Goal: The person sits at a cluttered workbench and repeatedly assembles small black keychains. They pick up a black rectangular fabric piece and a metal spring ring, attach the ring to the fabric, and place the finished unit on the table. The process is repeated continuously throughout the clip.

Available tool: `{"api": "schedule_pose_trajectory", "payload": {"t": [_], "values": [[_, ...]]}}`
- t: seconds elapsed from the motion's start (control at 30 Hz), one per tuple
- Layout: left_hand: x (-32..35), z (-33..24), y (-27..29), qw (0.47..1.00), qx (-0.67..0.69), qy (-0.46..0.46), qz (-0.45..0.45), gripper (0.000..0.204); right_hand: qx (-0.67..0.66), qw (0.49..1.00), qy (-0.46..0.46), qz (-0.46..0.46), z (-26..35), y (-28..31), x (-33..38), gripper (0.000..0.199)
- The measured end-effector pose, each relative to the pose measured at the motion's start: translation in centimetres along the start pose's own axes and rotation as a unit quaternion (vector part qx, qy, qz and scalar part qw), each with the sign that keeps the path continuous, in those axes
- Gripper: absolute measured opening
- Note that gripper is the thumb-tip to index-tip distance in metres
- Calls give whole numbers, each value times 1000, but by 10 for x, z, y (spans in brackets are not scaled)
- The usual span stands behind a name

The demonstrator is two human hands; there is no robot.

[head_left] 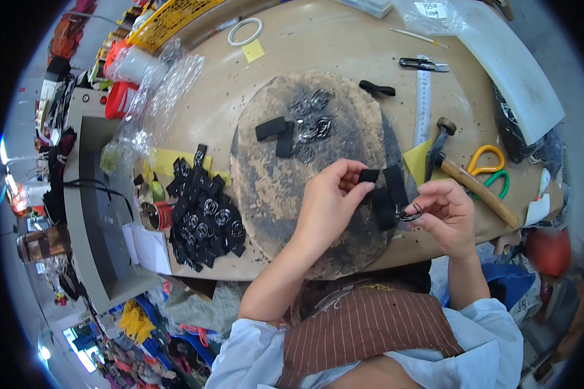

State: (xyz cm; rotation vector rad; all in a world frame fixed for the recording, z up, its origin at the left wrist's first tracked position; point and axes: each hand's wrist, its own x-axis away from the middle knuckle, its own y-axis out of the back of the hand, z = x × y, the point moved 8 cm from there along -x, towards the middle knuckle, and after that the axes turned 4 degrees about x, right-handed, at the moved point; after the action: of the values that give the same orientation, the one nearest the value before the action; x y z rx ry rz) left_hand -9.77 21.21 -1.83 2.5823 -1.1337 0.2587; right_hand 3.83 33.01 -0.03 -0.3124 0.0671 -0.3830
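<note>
We hold a black webbing strap [384, 194] over the near edge of the round dark pad [272, 188] on the bench [344, 45]. Our left hand [331, 201] pinches the strap's folded upper end between thumb and fingers, while our right hand [446, 211] grips a small metal ring buckle [409, 212] at the strap's lower end. A pile of finished black straps with buckles [204, 217] lies to the left. A hammer [464, 172] and scissors [490, 165] rest to the right, beside a steel ruler [422, 104].
</note>
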Motion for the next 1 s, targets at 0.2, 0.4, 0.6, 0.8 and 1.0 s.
{"api": "schedule_pose_trajectory", "payload": {"t": [0.2,0.4,0.6,0.8,1.0], "values": [[49,5,12,943,324,70,21,16,65,990,83,94,12,-47,1,21],[85,-5,23,949,310,52,-2,12,143,977,101,120,14,-76,5,19],[91,10,12,922,381,-55,44,8,190,964,121,138,13,-93,14,18],[113,5,28,941,320,-106,-40,13,185,956,133,185,34,-109,27,18],[130,-1,32,924,371,-76,-51,39,180,965,124,144,21,-106,23,20]]}}
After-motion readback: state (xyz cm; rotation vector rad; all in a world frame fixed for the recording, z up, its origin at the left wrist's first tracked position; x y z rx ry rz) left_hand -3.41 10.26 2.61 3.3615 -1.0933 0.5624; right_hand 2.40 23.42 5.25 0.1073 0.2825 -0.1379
